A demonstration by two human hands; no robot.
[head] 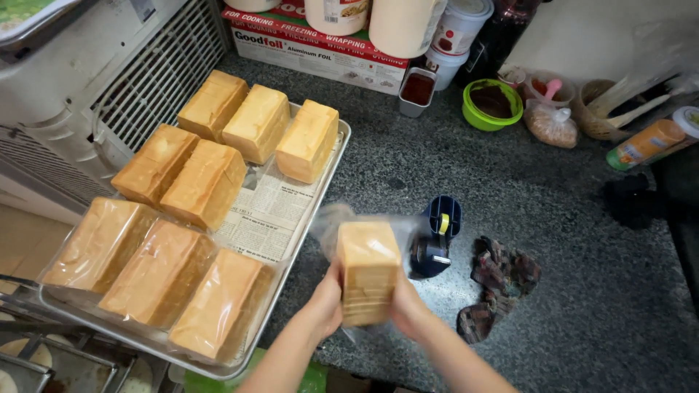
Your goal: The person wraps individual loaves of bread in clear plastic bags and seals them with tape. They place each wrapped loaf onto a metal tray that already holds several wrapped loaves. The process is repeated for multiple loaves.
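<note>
A sliced bread loaf (368, 269) in a clear plastic bag is held upright between both hands over the dark granite counter (510, 182). My left hand (328, 302) presses its left side. My right hand (406, 304) grips its right side. The bag's loose open end (331, 222) sticks up behind the loaf. Just beyond my right hand stands a dark blue tape dispenser (435, 236) with a yellow roll.
A metal tray (338, 156) lined with newspaper holds several loaves, the nearest three bagged (156, 273). A crumpled cloth (499, 280) lies right of the dispenser. Jars, a foil box (313, 47), a green bowl (493, 105) and utensils line the back. A white grilled appliance (109, 80) sits left.
</note>
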